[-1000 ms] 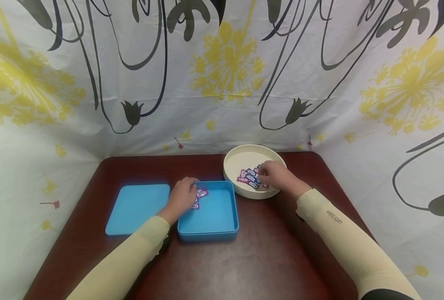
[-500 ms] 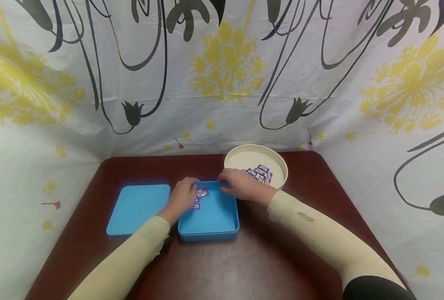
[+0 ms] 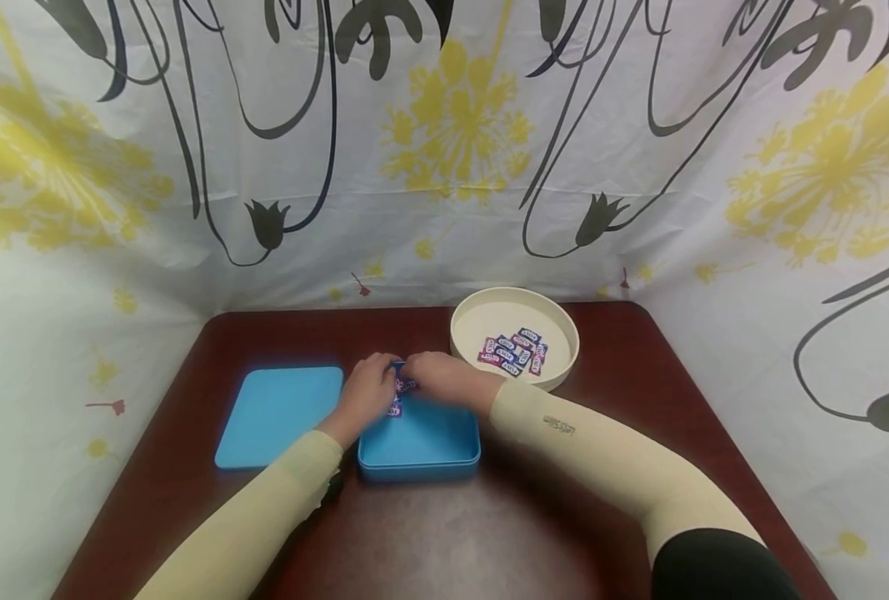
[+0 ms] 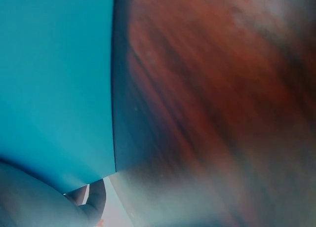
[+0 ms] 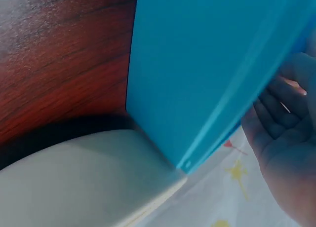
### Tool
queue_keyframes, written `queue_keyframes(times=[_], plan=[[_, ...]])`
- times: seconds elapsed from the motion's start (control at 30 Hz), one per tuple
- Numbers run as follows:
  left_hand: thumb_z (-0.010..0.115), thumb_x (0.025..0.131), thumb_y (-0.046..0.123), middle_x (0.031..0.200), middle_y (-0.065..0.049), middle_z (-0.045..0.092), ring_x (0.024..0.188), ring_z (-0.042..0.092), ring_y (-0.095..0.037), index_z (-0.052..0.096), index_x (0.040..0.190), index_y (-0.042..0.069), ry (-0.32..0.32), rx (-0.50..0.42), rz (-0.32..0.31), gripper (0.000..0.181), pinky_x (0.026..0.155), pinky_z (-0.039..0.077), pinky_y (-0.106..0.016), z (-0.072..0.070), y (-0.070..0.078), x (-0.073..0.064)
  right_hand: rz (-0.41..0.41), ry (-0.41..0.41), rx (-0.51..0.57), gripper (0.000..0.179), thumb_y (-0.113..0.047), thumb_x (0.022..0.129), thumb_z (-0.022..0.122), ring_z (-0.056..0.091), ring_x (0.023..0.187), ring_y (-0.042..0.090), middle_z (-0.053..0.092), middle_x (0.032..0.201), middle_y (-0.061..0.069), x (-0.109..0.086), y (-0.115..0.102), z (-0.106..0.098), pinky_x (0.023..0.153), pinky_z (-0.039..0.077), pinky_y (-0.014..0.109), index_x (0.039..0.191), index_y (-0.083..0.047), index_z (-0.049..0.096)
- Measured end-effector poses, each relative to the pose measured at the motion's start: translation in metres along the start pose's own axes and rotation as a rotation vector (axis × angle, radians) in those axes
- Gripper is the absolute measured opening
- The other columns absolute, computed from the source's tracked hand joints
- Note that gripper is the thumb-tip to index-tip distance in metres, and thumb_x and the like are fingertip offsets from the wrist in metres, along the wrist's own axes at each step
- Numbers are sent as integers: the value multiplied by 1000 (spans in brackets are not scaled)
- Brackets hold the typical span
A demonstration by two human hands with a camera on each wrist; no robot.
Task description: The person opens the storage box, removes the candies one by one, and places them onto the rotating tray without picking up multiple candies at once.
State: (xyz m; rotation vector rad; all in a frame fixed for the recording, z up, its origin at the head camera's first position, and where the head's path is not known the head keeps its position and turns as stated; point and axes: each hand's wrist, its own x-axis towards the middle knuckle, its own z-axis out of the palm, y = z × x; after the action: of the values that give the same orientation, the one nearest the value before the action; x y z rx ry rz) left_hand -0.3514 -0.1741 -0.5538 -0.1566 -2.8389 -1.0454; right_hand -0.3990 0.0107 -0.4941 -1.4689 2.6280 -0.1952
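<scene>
In the head view, small pink and dark blue printed packets lie by the left side of an open blue box. At that side my left hand grips the box's wall, its fingers curled over the rim. My right hand reaches over the back of the box, fingertips close to the left hand and the packets. The right wrist view shows its fingers curled beyond the box's rim; I cannot tell whether they pinch a packet. More printed packets lie heaped in a round cream bowl.
A flat blue lid lies on the dark red-brown table, left of the box. Behind the box to the right stands the bowl, close to the box's back corner. A patterned white cloth hangs behind and at both sides.
My right hand has moved left from the bowl, across the box's back right corner, to the left hand. The left hand has stayed at the box's left side.
</scene>
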Motion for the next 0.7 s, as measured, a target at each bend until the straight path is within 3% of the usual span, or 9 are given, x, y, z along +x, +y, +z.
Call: queue_keyframes(times=[0.2,0.7], plan=[[54,116,23,137,-10,68,128,61,-31,67,145,10,-9,-13,-12,35,108,58,-53,0,3,-1,9,-14,-49,22,-13,105,78,74,102,24,77,109,9,4,-2,6,96,62,37,125,-7,79],[54,116,24,137,-10,69,129,61,-32,68,144,10,2,-10,-4,34,110,56,-54,-1,0,0,58,-41,-135,27,-23,108,75,77,113,23,80,120,7,10,-7,19,103,61,35,133,-11,79]])
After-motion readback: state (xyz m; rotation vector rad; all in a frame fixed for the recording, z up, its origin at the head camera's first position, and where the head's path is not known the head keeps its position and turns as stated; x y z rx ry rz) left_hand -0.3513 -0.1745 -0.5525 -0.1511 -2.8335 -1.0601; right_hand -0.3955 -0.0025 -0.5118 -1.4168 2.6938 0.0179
